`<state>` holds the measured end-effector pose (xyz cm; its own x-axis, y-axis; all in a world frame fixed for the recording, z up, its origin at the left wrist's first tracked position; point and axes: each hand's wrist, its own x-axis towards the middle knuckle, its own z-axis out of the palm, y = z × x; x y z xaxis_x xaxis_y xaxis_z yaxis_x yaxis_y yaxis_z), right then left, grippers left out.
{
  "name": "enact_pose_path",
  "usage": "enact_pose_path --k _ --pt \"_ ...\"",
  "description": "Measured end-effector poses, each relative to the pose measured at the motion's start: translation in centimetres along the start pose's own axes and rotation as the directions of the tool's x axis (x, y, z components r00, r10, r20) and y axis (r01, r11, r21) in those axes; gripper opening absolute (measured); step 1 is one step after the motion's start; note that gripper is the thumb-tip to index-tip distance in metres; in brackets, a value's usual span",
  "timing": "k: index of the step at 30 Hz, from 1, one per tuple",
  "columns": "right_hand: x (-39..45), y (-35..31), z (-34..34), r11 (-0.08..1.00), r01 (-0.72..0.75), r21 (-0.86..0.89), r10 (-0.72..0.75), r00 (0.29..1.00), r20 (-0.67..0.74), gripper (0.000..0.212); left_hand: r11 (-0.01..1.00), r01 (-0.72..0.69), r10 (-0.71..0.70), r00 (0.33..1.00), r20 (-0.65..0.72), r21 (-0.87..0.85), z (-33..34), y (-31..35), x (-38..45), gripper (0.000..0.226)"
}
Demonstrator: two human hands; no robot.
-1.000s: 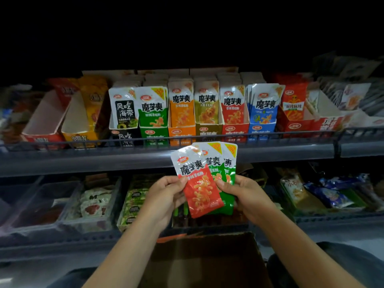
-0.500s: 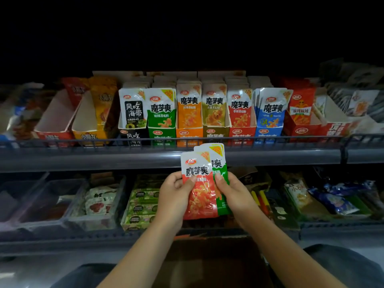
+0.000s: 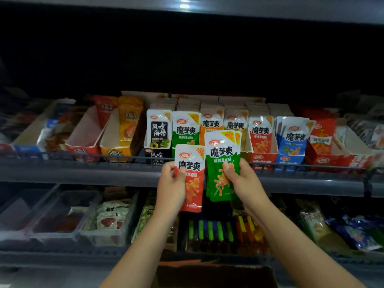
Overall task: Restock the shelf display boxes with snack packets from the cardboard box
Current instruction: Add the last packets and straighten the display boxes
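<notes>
My left hand [image 3: 171, 183] grips a red snack packet [image 3: 192, 183] by its left edge. My right hand [image 3: 242, 181] holds a small stack of green snack packets [image 3: 221, 163], thumb across the front. Both are raised in front of the middle shelf's rail [image 3: 124, 157]. Behind them stands a row of display boxes: the green box [image 3: 186, 129], an orange one [image 3: 211, 123], a red box [image 3: 262, 157] and a blue box [image 3: 291, 159], all holding upright packets. The cardboard box [image 3: 218, 275] sits low, between my forearms.
Left on the same shelf stand a nearly empty red box [image 3: 83, 149] and a yellow box [image 3: 115, 151]. A black seaweed box [image 3: 158, 132] sits beside the green one. The lower shelf holds clear bins [image 3: 62, 213] and mixed snacks. A dark shelf underside runs above.
The packets were held together as one fan; now the red one has come away in my left hand and the green ones stay in my right. Both hands rose toward the shelf.
</notes>
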<state>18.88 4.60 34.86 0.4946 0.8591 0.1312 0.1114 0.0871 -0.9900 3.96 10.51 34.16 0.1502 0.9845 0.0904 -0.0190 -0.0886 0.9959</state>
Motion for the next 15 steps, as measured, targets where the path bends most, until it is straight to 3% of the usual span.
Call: enact_pose_path --k 5,8,13,15 --pt "3.9 -3.7 2.4 0.994 0.107 -0.031 -0.107 0.994 -0.011 0.035 0.973 -0.154 0.158 0.987 -0.009 0.170 -2.4 0.3 2.6 0.013" --pt "6.1 -5.2 4.0 0.991 0.130 0.014 -0.129 0.991 -0.022 0.033 0.947 -0.219 0.234 0.972 -0.038 0.235 -3.2 0.1 3.7 0.012" --pt "8.2 -6.6 6.0 0.986 0.115 0.119 -0.115 0.993 -0.007 0.044 0.985 -0.129 0.144 0.981 -0.131 0.111 -3.8 0.0 4.5 0.014" --pt "8.8 -7.0 6.6 0.980 0.135 0.147 -0.137 0.991 0.003 0.038 0.984 -0.114 0.130 0.984 -0.123 0.135 -4.1 0.2 4.6 0.014"
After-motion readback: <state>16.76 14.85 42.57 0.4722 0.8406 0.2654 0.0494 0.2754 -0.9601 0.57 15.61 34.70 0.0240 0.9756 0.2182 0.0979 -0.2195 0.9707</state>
